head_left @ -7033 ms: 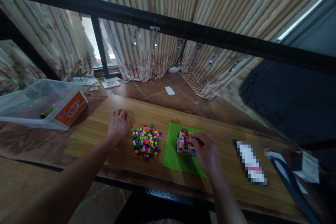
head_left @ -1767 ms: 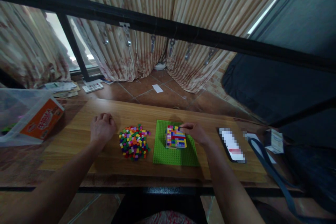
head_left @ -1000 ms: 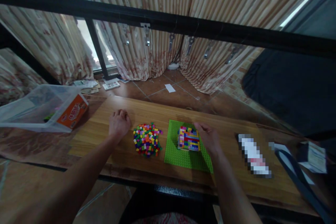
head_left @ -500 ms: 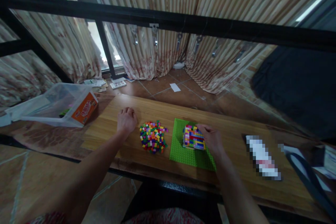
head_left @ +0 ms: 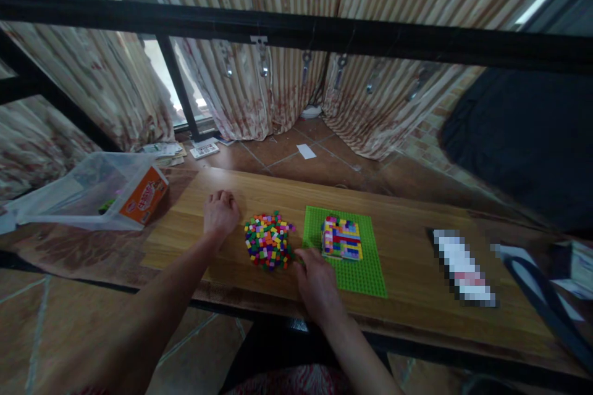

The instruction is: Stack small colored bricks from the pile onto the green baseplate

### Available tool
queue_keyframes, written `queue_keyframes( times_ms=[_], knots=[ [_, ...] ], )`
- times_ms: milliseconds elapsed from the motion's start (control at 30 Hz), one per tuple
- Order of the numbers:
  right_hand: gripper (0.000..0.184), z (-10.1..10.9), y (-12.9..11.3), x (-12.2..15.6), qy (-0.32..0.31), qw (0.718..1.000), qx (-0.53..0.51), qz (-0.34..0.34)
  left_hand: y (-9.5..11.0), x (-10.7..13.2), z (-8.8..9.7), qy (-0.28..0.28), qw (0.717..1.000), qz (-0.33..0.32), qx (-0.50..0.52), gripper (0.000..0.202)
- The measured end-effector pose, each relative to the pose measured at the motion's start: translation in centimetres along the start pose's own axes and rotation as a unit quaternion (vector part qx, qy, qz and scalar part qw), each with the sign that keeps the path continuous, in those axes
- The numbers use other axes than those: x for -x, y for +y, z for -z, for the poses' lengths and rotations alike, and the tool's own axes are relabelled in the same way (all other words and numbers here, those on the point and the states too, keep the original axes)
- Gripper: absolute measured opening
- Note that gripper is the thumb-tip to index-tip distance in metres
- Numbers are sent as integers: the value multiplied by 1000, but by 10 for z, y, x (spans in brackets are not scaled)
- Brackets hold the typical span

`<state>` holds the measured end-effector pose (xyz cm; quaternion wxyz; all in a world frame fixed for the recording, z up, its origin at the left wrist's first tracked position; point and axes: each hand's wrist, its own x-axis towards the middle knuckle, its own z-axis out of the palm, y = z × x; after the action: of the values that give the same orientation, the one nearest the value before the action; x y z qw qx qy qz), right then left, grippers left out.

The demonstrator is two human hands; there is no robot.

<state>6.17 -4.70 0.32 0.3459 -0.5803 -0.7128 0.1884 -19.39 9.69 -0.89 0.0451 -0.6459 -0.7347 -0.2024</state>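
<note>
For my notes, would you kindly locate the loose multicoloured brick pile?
In the head view, the multicoloured brick pile lies just left of centre, between the left hand and the flat green studded baseplate.

Floral-printed curtains (head_left: 296,86) and a tiled floor (head_left: 287,151) suggest a home.

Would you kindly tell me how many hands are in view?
2: the left hand rests on the wooden board, left of the loose brick pile; the right hand is at that pile's right edge, covering one corner of the green baseplate.
</note>
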Motion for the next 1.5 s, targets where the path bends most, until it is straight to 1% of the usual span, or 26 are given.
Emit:
queue_keyframes(
  times_ms=[100,267,467,633,733,867,1100,1300,1500],
  knots=[
    [22,-16,5,-1,-5,999,44,-7,-1,-1,0,-1,1000,-5,1,30],
    [16,-23,6,-6,-7,998,62,-18,-2,-2,0,0,1000,-8,3,32],
    [13,-20,2,-6,-1,998,38,-47,-2,-3,1,-1,1000,-12,-2,33],
    [10,-9,0,-3,22,996,-58,-65,-4,-4,1,0,1000,-25,-18,34],
    [12,-5,1,1,38,992,-103,-60,-6,-5,0,0,999,-34,-17,34],
    [15,-8,4,5,53,989,-127,-46,-7,-5,0,5,999,-34,-10,33],
    [17,-17,12,11,51,989,-133,-27,-5,-5,0,-1,1000,-26,-10,33],
    [21,-18,13,13,59,989,-137,6,-5,-4,-1,10,1000,-24,-13,35],
    [23,-18,13,13,59,990,-130,13,-5,-4,-1,13,999,-27,-13,34]
  ],
)
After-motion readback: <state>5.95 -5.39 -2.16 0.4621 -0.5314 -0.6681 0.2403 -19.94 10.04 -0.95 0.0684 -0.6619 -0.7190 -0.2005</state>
